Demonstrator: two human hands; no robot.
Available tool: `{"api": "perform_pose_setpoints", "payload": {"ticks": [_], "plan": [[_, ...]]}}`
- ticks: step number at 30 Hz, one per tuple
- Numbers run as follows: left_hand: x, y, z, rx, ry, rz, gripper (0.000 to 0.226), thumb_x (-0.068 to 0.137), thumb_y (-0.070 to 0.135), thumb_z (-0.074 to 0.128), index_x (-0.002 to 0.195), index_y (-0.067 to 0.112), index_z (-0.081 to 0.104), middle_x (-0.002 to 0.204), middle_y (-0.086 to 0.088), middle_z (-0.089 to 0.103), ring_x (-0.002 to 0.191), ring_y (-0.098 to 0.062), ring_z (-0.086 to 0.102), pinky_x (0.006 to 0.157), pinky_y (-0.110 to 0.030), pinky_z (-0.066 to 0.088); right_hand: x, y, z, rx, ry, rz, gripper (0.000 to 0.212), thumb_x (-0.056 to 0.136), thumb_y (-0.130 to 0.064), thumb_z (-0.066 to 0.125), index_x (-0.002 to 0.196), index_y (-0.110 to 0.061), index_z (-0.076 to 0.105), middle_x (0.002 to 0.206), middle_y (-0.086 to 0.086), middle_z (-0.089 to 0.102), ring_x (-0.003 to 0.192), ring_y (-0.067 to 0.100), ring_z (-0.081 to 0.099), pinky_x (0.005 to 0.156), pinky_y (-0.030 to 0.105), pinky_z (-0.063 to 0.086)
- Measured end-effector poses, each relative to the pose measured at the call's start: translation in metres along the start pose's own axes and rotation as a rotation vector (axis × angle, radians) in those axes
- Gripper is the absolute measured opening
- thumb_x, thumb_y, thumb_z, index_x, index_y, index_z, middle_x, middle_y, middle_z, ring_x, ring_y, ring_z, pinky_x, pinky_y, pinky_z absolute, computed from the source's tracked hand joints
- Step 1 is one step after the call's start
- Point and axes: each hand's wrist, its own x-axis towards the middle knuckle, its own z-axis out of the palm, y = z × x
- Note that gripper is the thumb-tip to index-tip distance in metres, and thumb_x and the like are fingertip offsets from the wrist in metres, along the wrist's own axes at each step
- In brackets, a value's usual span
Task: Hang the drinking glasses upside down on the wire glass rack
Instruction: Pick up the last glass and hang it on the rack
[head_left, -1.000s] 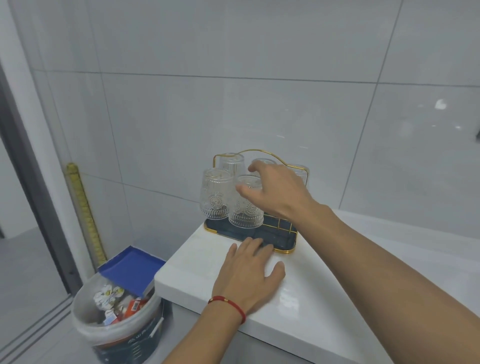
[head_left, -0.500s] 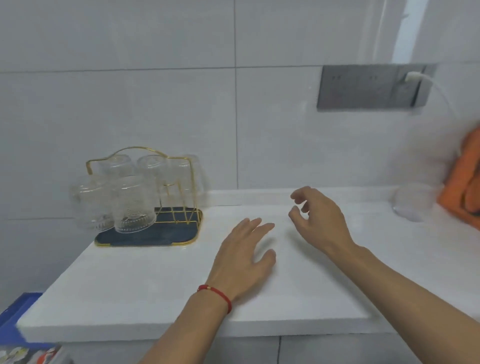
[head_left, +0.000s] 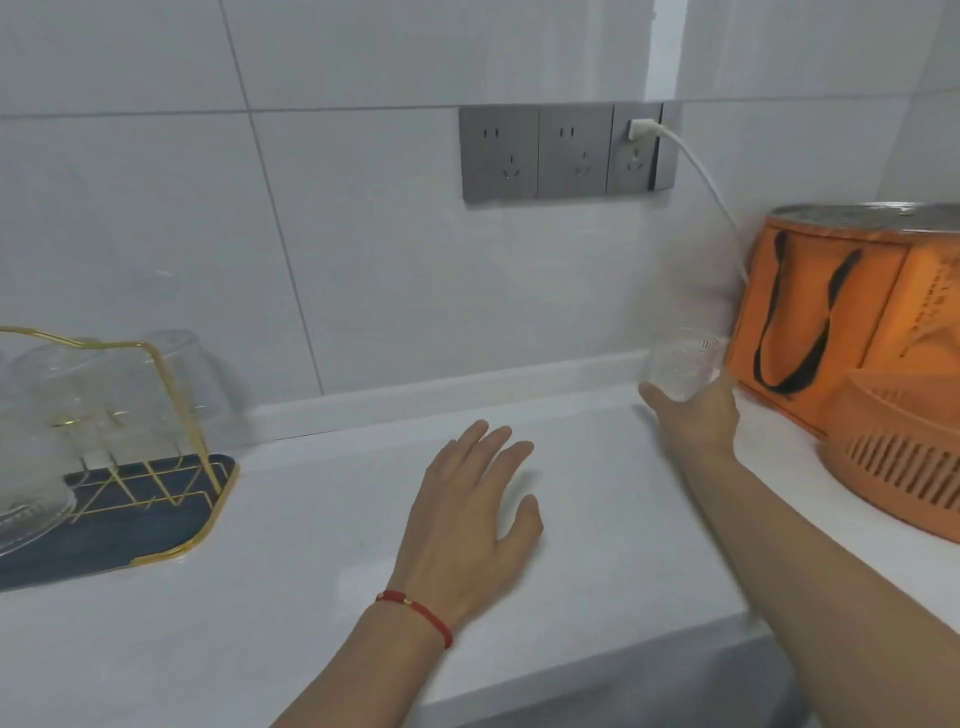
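1. White tiles back a pale counter (head_left: 322, 561), with a grey bank of sockets (head_left: 563, 150) on the wall and a white cable (head_left: 711, 187) running down towards the right.
2. At the far right of the counter, the right hand (head_left: 696, 415) curls around the lower part of a clear drinking glass (head_left: 680, 364). Thumb and fingers are wrapped on it, though how firmly they press cannot be told.
3. This glass stands upright, mouth up, just beside an orange bag (head_left: 831, 322) and near an orange slotted basket (head_left: 909, 457).
4. To do this step well, I judge the grip should settle around the body of the glass before lifting, since patterned glass can slip. It should then rise straight up, clear of the bag.
5. Palm down, the left hand (head_left: 467, 525) lies on the counter with fingers spread, gripping nothing. It seems a sensible brace while the other arm reaches.
6. Well apart, at the far left, stands the wire glass rack (head_left: 156, 415), gold wire on a dark tray (head_left: 156, 525). Several glasses already hang on it upside down; their count is unclear through blur.
7. Next comes carrying the glass across, turning it mouth down, and lowering it over a free prong without knocking its neighbours.
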Motion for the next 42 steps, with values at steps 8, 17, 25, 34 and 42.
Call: {"api": "perform_pose_setpoints", "payload": {"ticks": [8, 17, 25, 34, 42], "plan": [[0.003, 0.0, 0.001, -0.053, 0.064, -0.059, 0.049, 0.09, 0.038, 0.053, 0.137, 0.025, 0.058, 0.15, 0.009, 0.05, 0.148, -0.01, 0.029, 0.121, -0.033, 0.025, 0.029, 0.014, 0.014, -0.096, 0.068, -0.039, 0.072, 0.082, -0.024, 0.087, 0.137, 0.001, 0.047, 0.135, 0.026, 0.063, 0.125, 0.044, 0.059, 0.099, 0.048, 0.048], [0.004, -0.004, -0.006, -0.312, 0.184, -0.188, 0.048, 0.085, 0.032, 0.072, 0.129, 0.035, 0.056, 0.126, 0.019, 0.059, 0.107, -0.004, 0.059, 0.09, -0.026, 0.052, -0.039, -0.014, 0.021, -0.086, -0.144, -0.514, 0.078, 0.065, -0.035, 0.088, 0.131, -0.017, 0.051, 0.12, 0.001, 0.054, 0.108, 0.017, 0.059, 0.087, 0.03, 0.051], [-0.013, -0.004, -0.05, -0.856, 0.266, -0.529, 0.087, 0.065, 0.063, 0.078, 0.142, 0.043, 0.041, 0.129, 0.006, 0.057, 0.094, -0.011, 0.074, 0.081, -0.039, 0.063, -0.157, -0.039, 0.033, 0.066, -0.614, -0.863, 0.078, 0.066, -0.038, 0.09, 0.133, -0.039, 0.05, 0.124, -0.011, 0.048, 0.115, -0.006, 0.055, 0.087, 0.003, 0.042], [-0.072, -0.042, -0.127, -1.149, 0.495, -0.624, 0.065, 0.082, 0.038, 0.081, 0.137, 0.016, 0.054, 0.126, -0.017, 0.067, 0.108, -0.032, 0.071, 0.077, -0.044, 0.062, -0.235, -0.093, 0.062, 0.26, -1.066, -0.431, 0.066, 0.087, -0.069, 0.057, 0.146, -0.041, 0.048, 0.128, -0.001, 0.069, 0.101, 0.011, 0.078, 0.1, 0.047, 0.059], [-0.114, -0.103, -0.165, -0.279, 0.489, -0.702, 0.027, 0.095, 0.032, 0.057, 0.118, 0.022, 0.063, 0.115, -0.003, 0.072, 0.101, -0.018, 0.067, 0.094, -0.033, 0.05, -0.272, -0.172, 0.092, 0.174, -0.749, -0.684, 0.059, 0.087, -0.054, 0.072, 0.139, -0.035, 0.051, 0.123, -0.007, 0.064, 0.109, 0.015, 0.066, 0.092, 0.033, 0.053]]}}
